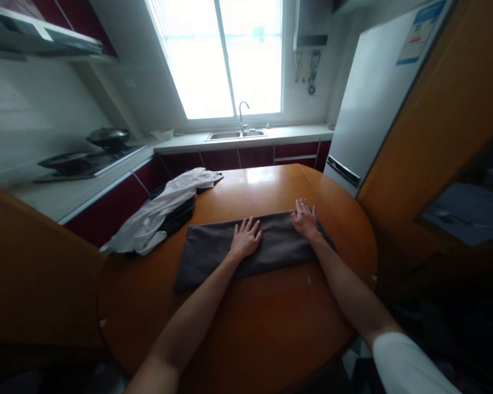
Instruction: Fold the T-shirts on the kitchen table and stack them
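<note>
On the table [271,328] we have a folded cloth [213,249] lying across the middle, with our left hand [245,239] flat on its centre and our right hand [305,219] on its right end. A heap of clothes [160,213] lies at the table's far left edge, just beside the cloth. Behind the table, the sink [236,134] sits in the counter [296,133] under the window [224,54].

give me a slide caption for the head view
Both hands, left hand and right hand, press flat on a folded grey cloth on a round wooden table.

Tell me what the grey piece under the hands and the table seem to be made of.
Grey folded cloth: soft matte fabric, probably cotton knit; it lies limp and flat with soft edges. Table: looks like orange-brown wood or veneer with a glossy finish, since window light reflects off it.
</note>
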The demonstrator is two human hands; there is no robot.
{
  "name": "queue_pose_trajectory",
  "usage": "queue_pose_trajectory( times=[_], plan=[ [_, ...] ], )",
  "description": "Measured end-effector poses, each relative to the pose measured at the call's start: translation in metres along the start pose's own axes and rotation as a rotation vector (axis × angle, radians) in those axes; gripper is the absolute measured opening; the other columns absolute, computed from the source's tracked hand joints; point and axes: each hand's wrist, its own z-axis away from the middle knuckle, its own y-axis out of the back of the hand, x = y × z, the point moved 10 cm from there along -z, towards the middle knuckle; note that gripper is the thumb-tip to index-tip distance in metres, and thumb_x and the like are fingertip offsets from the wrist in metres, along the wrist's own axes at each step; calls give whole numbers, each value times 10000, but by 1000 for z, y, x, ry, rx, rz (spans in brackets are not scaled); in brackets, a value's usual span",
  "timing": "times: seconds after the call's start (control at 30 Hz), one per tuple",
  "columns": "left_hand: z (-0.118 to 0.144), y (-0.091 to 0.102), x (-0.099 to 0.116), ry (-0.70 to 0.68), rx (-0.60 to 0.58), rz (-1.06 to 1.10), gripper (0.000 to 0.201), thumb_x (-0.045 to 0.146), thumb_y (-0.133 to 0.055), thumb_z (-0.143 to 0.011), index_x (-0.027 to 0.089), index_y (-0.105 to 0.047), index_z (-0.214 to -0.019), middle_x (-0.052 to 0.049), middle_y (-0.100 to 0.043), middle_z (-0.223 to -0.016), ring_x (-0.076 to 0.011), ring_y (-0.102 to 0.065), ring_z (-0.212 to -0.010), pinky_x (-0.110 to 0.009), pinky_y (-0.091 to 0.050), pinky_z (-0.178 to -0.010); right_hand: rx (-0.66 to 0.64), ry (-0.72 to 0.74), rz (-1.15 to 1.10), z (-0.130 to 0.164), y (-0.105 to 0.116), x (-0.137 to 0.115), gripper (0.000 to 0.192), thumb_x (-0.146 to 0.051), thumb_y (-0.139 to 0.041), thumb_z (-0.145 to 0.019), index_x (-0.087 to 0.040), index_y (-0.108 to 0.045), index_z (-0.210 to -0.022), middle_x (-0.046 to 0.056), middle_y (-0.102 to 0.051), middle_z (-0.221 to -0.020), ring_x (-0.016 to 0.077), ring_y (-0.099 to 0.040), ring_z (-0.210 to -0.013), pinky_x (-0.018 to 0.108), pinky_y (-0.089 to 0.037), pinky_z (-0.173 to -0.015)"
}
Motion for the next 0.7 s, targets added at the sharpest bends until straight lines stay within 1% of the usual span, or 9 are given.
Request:
queue_pose_trajectory(
  times=[0.1,0.23,0.33,0.37,0.43,0.5,0.57,0.63,0.7],
  plan=[
    [0,0,-1,-1,4,-2,614,518,-274,-1031,282,-323,-1597,-37,-192,-1688,-275,-136,-1564,-567,-150,-1240,-79,-84,1,-3,-9,18,681,-461,-183,-1051,-55,-266,-1592,162,-204,-1673,249,-120,-1561,532,-70,-1243],
    [2,-1,1,5,0,4,615,525,-273,-1030,286,-328,-1594,-35,-193,-1689,-267,-128,-1566,-554,-139,-1245,5,-138,11,-4,-2,31,690,-464,-158,-1052,-50,-247,-1597,159,-189,-1678,255,-107,-1563,536,-78,-1243],
    [4,2,3,14,-19,30,615,521,-288,-1026,284,-331,-1591,-33,-186,-1691,-266,-117,-1568,-554,-118,-1249,-36,-178,-13,-1,-5,36,689,-464,-191,-1046,-41,-290,-1581,166,-217,-1669,271,-149,-1554,546,-113,-1237],
    [4,5,3,16,-29,49,619,524,-295,-1023,282,-327,-1593,-34,-183,-1692,-266,-118,-1568,-558,-116,-1248,-30,-190,-21,0,-3,36,687,-458,-197,-1044,-37,-301,-1576,168,-220,-1668,276,-156,-1553,555,-118,-1234],
    [5,14,-2,19,-35,94,632,539,-296,-1021,282,-307,-1599,-40,-181,-1692,-273,-121,-1567,-579,-116,-1242,52,-181,-32,2,7,30,676,-440,-196,-1041,-35,-309,-1572,171,-224,-1666,279,-149,-1554,573,-112,-1230],
    [6,26,-15,37,-30,119,640,559,-287,-1020,288,-303,-1599,-49,-196,-1689,-297,-129,-1564,-622,-115,-1227,154,-112,-48,4,19,14,654,-408,-193,-1041,-44,-321,-1569,173,-248,-1659,272,-157,-1552,571,-108,-1230],
    [10,35,-40,124,-12,108,637,569,-274,-1020,289,-332,-1589,-69,-229,-1680,-335,-147,-1556,-668,-110,-1207,210,-7,-68,9,25,-8,622,-362,-199,-1039,-65,-339,-1567,169,-284,-1649,257,-181,-1547,544,-118,-1233],
    [16,38,-69,256,14,74,630,563,-262,-1023,281,-369,-1576,-89,-260,-1669,-361,-165,-1548,-686,-113,-1196,213,69,-75,14,21,-26,596,-323,-205,-1038,-92,-351,-1567,159,-303,-1644,247,-192,-1544,526,-120,-1235],
    [22,37,-89,344,46,35,618,547,-269,-1025,279,-383,-1571,-90,-275,-1665,-358,-178,-1545,-666,-122,-1204,151,93,-60,16,9,-35,585,-318,-214,-1040,-108,-359,-1566,153,-305,-1644,251,-190,-1544,538,-119,-1230]
  ],
)
